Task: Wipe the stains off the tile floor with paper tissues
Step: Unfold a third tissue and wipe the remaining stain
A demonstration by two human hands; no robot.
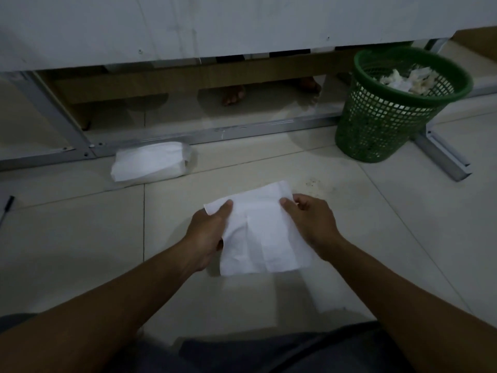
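A white paper tissue (262, 232) is spread between both hands just above the pale tile floor (80, 238). My left hand (208, 236) grips its left edge, thumb on top. My right hand (312, 220) pinches its right edge near the upper corner. Faint dark specks of a stain (313, 183) mark the tile just beyond the tissue, to the right. A pack of white tissues (152, 161) lies on the floor farther back on the left.
A green mesh waste basket (387, 125) holding crumpled tissues stands at the right. A metal frame rail (215, 133) and a white panel run across the back, with someone's bare feet (234, 94) behind. A black pen (8, 205) lies at the left edge.
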